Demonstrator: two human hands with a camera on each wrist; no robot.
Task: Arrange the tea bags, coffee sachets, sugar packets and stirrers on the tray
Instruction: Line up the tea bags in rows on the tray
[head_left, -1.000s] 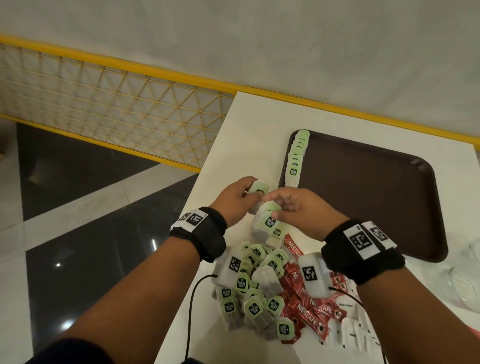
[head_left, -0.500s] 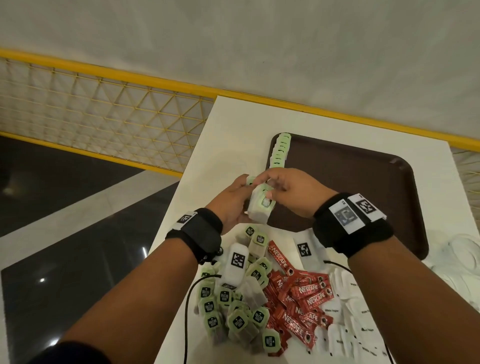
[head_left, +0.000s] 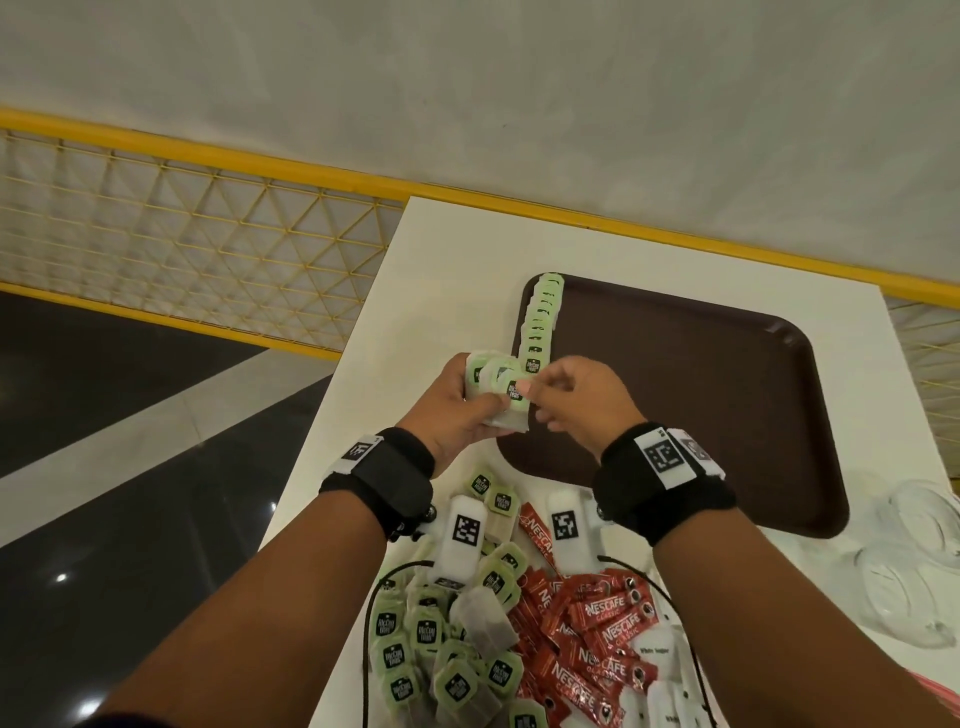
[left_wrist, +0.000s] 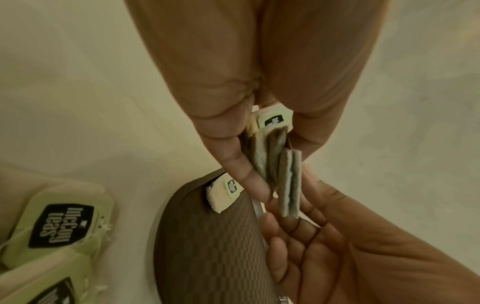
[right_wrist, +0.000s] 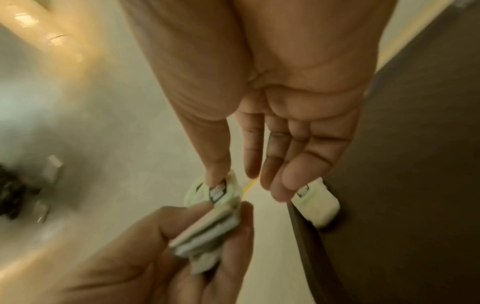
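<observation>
- Your left hand (head_left: 452, 410) grips a small stack of tea bags (head_left: 498, 384) at the near left corner of the brown tray (head_left: 691, 395), fingers curled round the bundle.
- Your right hand (head_left: 582, 400) reaches in from the right; its thumb presses the tag of the front bag while the other fingers (right_wrist: 291, 174) hang loosely extended, curled round nothing.
- A row of tea bags (head_left: 541, 322) already lies overlapped along the tray's left edge, its near end just beyond your hands.
- Loose tea bags (head_left: 457, 644) are heaped on the white table (head_left: 457, 249) under your forearms, with red coffee sachets (head_left: 597, 634) touching them on the right and white sugar packets (head_left: 657, 652) beyond.
- Clear plastic (head_left: 904, 561) sits right of the tray; you cannot tell what it is.
- Your wrists and their cables cover part of the heap, and the frame cuts its near edge.
- The right wrist view is blurred; the stack's count is unreadable.
</observation>
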